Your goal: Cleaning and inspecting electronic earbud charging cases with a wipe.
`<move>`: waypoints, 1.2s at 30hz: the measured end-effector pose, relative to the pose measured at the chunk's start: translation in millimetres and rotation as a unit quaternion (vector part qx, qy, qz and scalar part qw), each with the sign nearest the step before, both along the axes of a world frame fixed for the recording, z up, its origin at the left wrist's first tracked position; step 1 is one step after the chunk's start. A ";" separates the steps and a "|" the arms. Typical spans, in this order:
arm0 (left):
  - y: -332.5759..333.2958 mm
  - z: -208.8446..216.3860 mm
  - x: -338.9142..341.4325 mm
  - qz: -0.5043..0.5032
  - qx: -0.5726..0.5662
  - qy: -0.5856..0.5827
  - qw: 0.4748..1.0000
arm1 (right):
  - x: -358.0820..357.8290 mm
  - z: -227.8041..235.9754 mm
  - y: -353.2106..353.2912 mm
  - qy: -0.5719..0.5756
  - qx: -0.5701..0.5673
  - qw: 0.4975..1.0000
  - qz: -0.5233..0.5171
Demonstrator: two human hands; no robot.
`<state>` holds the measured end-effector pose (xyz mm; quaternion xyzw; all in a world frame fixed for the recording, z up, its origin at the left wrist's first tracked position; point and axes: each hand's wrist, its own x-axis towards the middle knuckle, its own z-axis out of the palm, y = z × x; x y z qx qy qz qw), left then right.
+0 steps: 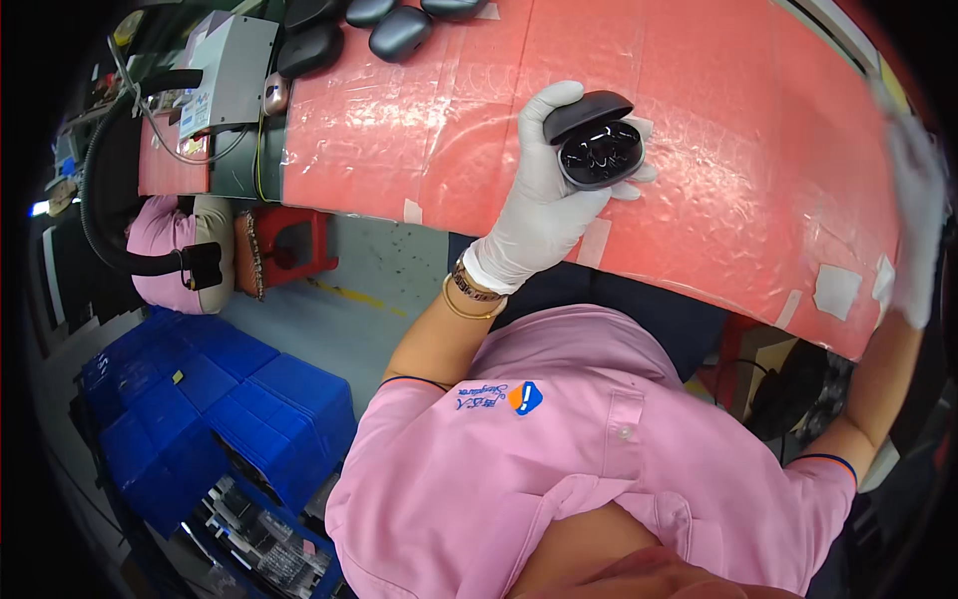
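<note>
My left hand (539, 205), in a white glove, is closed around a dark earbud charging case (602, 158) above the red-covered table. The case's lid is raised, and its glossy black inside faces up. Whether earbuds sit in it I cannot make out for the reflections. At the far right, past the table's edge, my gloved right hand (916, 225) is smeared by motion, so its fingers and anything in them do not show clearly. Several closed dark cases (400, 36) lie at the table's far left.
Clear film covers the red tabletop (399, 150); white scraps (837, 291) lie near its right end. A grey box-shaped device (232, 75) and a black flexible hose (90, 190) stand left. Another person (165, 255) sits beside a red stool (299, 245). Blue bins (289, 409) are lower left.
</note>
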<state>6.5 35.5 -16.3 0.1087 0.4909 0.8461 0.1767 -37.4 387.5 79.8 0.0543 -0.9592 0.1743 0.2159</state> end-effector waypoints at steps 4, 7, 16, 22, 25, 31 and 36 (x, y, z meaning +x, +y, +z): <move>-3.5 -2.7 8.5 0.020 -0.055 0.043 0.997 | 55.0 -33.1 -134.7 -0.046 -0.011 0.973 0.227; 3.9 0.0 8.7 0.040 -0.075 0.098 0.992 | 59.2 -44.8 -182.2 0.006 -0.040 0.962 0.270; 2.6 -6.4 11.1 0.014 -0.099 0.122 0.987 | 63.5 -40.3 -194.7 -0.006 0.198 0.970 0.141; 0.8 -8.3 10.9 0.001 -0.042 0.083 0.996 | 66.0 -42.2 -173.9 0.004 0.048 0.989 0.140; 0.6 -4.2 10.8 0.001 -0.046 0.065 0.997 | 69.4 -45.5 -165.9 -0.015 -0.025 0.992 0.120; -0.7 -6.0 10.8 -0.010 -0.026 0.063 0.998 | 74.2 -52.1 -164.6 -0.025 -0.065 0.990 0.123; -0.9 -2.3 11.1 -0.009 -0.036 0.048 0.998 | 75.2 -55.1 -167.4 -0.011 -0.079 0.988 0.132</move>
